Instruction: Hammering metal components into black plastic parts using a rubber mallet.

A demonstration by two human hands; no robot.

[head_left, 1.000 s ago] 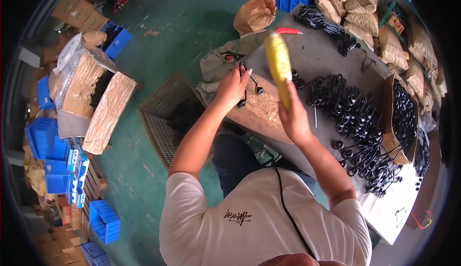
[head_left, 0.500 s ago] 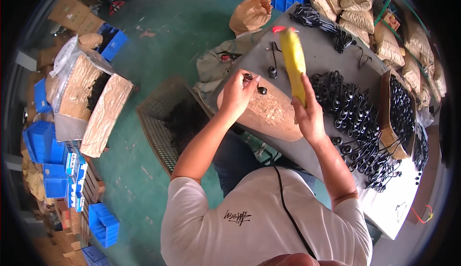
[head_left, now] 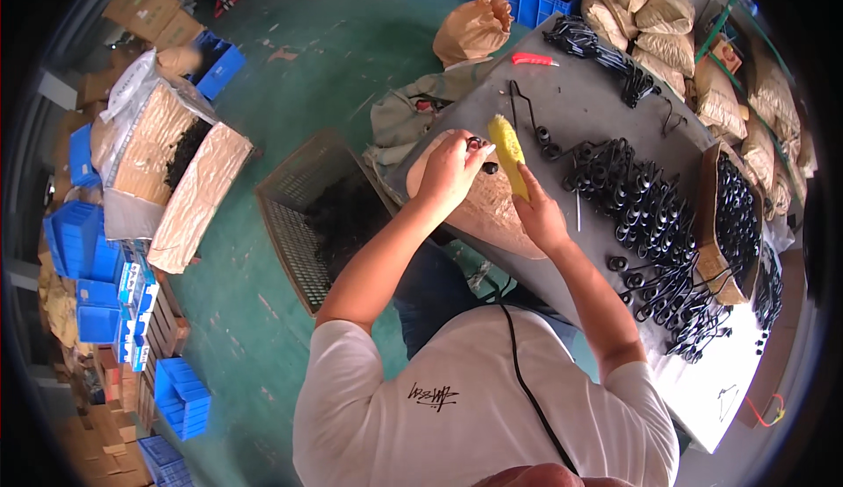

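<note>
My left hand [head_left: 446, 171] is closed on a small black coiled-wire piece [head_left: 490, 168], whose round end sticks out below the fingertips. My right hand [head_left: 541, 217] grips a yellow bar-like tool [head_left: 507, 143] with a ragged upper end. The tool's tip is close beside the black piece; whether they touch I cannot tell. Under both hands lies a worn brown board [head_left: 492, 210] at the table's near edge. Just beyond the tool, black wire pieces [head_left: 543, 135] with long bent ends rest on the grey table [head_left: 580, 118].
Many black coiled pieces [head_left: 632, 197] are heaped at right, beside a filled carton [head_left: 709, 250]. A red cutter [head_left: 534, 59] lies at the table's far edge, a thin white rod [head_left: 578, 210] near my right hand. A mesh basket [head_left: 294, 250] stands left of the table.
The yellow tool has come down and to the left, toward the piece in my left hand. The right hand moved with it. The whole view has shifted slightly.
</note>
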